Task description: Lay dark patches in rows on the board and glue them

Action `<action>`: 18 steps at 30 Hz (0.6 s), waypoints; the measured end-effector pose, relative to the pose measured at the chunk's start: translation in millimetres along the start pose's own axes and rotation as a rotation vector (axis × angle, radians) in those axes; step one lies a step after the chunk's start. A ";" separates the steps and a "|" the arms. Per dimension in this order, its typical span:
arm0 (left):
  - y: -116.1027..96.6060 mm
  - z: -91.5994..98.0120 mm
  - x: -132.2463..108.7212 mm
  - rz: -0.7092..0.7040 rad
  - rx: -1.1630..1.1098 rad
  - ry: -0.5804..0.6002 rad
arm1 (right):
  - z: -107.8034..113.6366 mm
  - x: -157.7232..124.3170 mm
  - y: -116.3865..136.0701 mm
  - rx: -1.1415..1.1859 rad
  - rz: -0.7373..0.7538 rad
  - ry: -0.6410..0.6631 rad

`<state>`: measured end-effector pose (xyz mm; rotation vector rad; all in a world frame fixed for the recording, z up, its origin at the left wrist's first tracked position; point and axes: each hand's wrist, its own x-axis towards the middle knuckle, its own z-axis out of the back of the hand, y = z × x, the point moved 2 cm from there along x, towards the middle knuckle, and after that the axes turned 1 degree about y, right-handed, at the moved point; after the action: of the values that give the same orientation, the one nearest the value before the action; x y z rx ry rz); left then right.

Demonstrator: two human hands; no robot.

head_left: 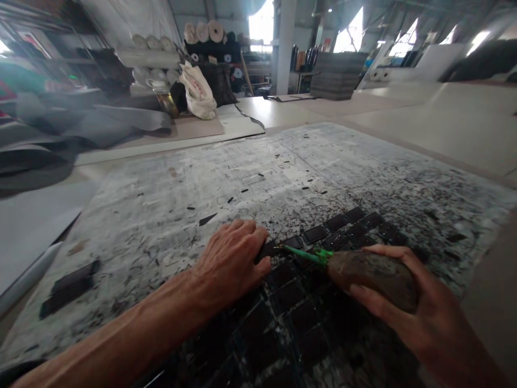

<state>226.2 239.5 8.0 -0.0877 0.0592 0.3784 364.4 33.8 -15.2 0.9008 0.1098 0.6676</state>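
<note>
My right hand is wrapped round a bulky brown handle of a tool with a thin green shaft. The shaft's tip points left, close to the fingers of my left hand. That hand lies on dark rectangular pieces, its fingers curled and together; thumb and forefinger are at the edge of one dark piece beside the tip. Whether they pinch it cannot be made out. The dark pieces lie in rows on a pale, scuffed board.
Small dark scraps are strewn over the board. Two dark pieces lie at its left. Grey sheets are heaped at the far left, near a jar and a white bag. A grey stack stands farther back.
</note>
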 end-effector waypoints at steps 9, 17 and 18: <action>1.2 1.5 -1.8 0.011 -0.021 -0.003 | -0.1 -1.0 1.6 -0.009 0.024 0.053; 4.5 1.0 -0.1 0.038 -0.018 -0.007 | -3.4 -3.7 15.1 0.032 -0.058 -0.009; 4.8 0.6 -0.2 0.036 -0.022 -0.005 | -2.7 -3.5 14.8 0.027 -0.056 -0.014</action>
<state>224.3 243.9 8.3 -0.1072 0.0515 0.4154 353.3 40.1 -6.4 0.9251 0.1317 0.6086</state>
